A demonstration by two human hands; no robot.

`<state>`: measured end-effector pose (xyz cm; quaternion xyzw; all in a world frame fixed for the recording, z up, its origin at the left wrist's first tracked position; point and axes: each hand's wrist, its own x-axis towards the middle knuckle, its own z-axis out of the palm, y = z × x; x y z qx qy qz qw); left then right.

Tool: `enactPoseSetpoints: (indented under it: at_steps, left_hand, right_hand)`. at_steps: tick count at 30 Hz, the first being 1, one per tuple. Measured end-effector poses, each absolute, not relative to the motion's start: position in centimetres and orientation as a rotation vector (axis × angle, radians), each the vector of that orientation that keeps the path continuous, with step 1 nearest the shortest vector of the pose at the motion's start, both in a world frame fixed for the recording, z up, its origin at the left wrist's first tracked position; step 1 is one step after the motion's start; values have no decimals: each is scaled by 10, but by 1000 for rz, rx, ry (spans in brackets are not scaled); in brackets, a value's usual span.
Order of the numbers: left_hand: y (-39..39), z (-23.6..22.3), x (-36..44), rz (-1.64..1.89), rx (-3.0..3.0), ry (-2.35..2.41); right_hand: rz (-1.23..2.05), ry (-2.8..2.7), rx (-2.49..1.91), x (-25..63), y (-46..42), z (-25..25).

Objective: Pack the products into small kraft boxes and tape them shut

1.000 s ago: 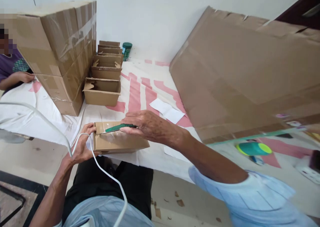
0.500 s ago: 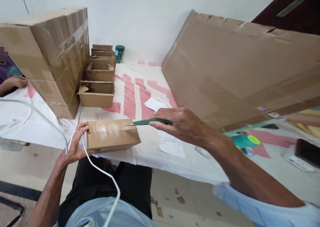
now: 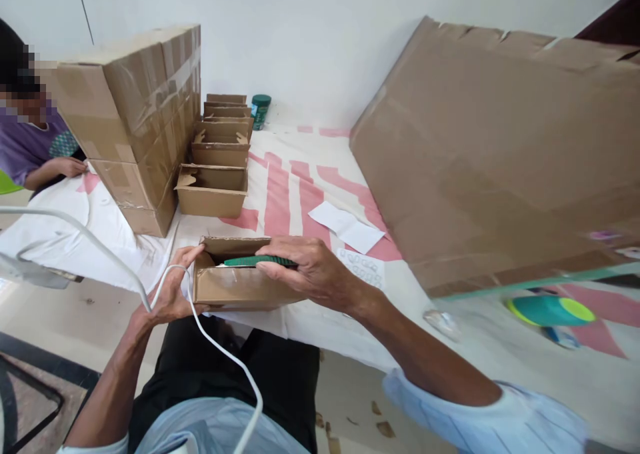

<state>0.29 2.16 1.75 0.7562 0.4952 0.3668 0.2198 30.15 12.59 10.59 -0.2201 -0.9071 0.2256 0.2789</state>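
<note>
A small cardboard box (image 3: 240,286) sits at the table's front edge, its top parted and a dark gap showing inside. My left hand (image 3: 173,291) grips the box's left end, thumb low and fingers at the upper corner. In my right hand (image 3: 315,267) is a green-handled utility knife (image 3: 250,262), held level over the box's opening. Its tip lies near the left part of the gap, and I cannot make out the blade clearly. My right fingers also rest close to the box's back flap. What the box contains is hidden.
Open cardboard boxes (image 3: 213,202) line up beside a tall stack of taped cartons (image 3: 145,101). Behind them stands a green-lidded jar (image 3: 261,111). Papers (image 3: 347,226) lie by a large cardboard sheet (image 3: 500,161). A white cable (image 3: 225,354) crosses my left wrist. Another person (image 3: 30,141) sits at left.
The box's taped top has come open. My right hand has moved left with the utility knife, from the box's right end to over the opening. The view has shifted left.
</note>
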Motion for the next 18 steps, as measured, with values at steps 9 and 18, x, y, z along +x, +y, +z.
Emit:
enactPoseSetpoints:
  at_steps: [9,18]
  left_hand:
    - [27,3,-21,1084,1962,1444]
    - [47,-14,-34,1137,1790,1464]
  right_hand:
    - [477,-2217,-956,367,152,86]
    - [428,-1939,-1303,382,144,-72]
